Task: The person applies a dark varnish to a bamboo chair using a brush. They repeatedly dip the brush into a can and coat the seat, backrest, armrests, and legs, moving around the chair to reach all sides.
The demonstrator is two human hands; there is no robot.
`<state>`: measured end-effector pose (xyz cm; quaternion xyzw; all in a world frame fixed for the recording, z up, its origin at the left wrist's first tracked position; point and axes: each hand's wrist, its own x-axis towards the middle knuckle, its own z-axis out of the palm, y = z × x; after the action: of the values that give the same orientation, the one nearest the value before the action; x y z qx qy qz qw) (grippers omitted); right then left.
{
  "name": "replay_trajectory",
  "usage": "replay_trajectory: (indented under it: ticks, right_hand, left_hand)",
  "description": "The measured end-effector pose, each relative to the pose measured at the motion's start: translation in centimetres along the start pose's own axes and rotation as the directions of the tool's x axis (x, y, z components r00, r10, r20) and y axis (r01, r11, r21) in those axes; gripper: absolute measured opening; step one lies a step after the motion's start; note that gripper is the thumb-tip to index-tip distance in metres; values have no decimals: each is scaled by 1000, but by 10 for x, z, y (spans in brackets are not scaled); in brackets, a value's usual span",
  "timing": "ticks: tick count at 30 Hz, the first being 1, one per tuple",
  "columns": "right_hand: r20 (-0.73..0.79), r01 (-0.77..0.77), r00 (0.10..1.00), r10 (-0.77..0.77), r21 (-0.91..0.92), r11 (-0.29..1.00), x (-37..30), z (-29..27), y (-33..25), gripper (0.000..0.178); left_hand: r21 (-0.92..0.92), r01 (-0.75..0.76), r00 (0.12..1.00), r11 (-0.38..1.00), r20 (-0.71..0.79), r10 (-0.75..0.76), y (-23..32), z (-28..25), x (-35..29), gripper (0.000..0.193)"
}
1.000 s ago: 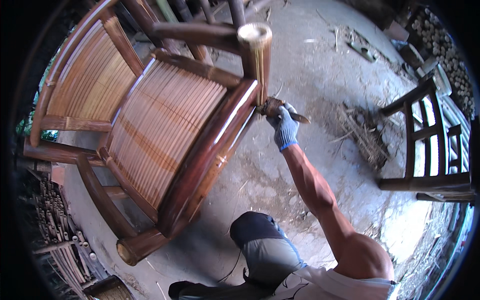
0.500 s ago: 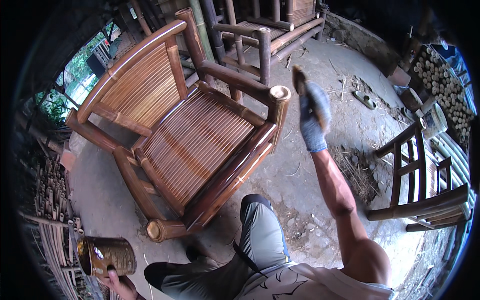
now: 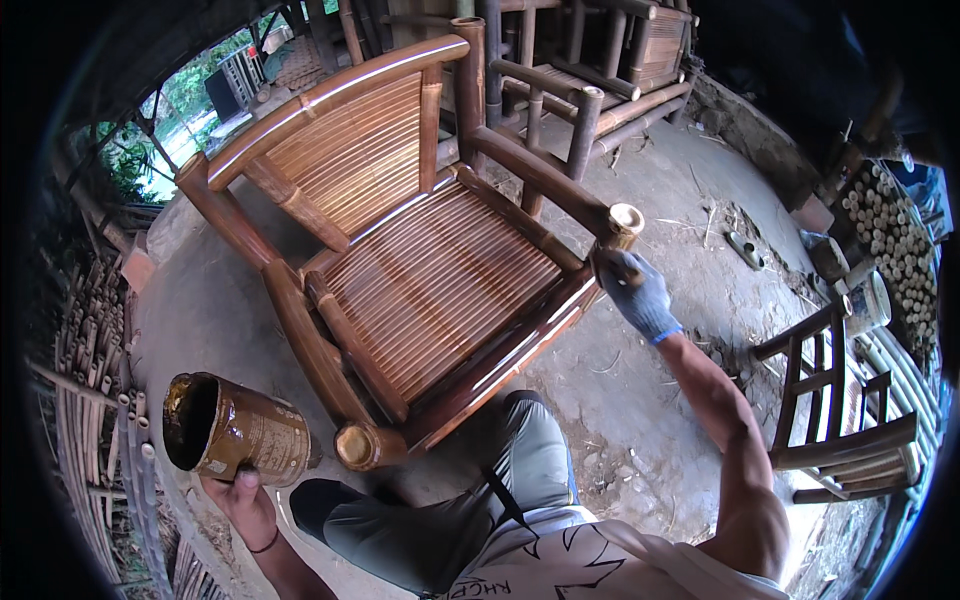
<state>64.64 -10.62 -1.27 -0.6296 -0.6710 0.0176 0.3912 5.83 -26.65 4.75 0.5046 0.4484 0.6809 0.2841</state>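
Observation:
A glossy brown bamboo armchair (image 3: 455,270) with a slatted seat and back stands in front of me. My right hand (image 3: 645,300), in a grey-blue knitted glove, is closed round a brush (image 3: 628,268). Only its wooden handle end shows; the bristles are hidden. This hand is at the chair's front right post (image 3: 618,236), just below the pale cut top. Low on the left, my bare left hand (image 3: 243,503) grips a brown-stained metal can (image 3: 258,432) from beneath and the side. The can is tilted, its dark mouth facing left, with wet brown drips round the rim.
Behind the armchair stands more bamboo furniture (image 3: 640,110). A small dark bamboo chair (image 3: 850,400) is at the right. Cut bamboo poles (image 3: 885,220) are stacked beyond it, with a white bucket (image 3: 868,303) nearby. Bundled thin sticks (image 3: 95,350) line the left side. A slipper (image 3: 745,250) lies on the floor.
My gloved right hand has come down and toward me with the brush, from beyond the post to its side. My left hand has raised the can and brought it rightward. The view has shifted.

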Motion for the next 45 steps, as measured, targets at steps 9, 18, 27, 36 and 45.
replay_trajectory:
  ticks: [9,18,27,36,45]
  right_hand:
    - [-42,178,982,-182,-85,980,128,129,4,23]
    - [188,234,966,-180,-326,916,172,196,-2,21]
    - [177,117,984,-22,-552,826,155,120,-58,21]
    - [208,-115,978,-15,596,795,114,-26,-153,25]
    - [236,-38,926,-295,836,548,104,-102,-183,35]
  left_hand:
    - [109,67,996,992,-59,-61,-22,-18,-5,84]
    - [116,161,975,980,-174,-140,-27,-22,-15,89]
    - [161,226,965,961,-168,-199,-16,-21,-25,91]
    - [-35,221,975,975,-1,-222,13,101,-1,93]
    - [-233,352,866,907,448,-221,-34,226,-42,115]
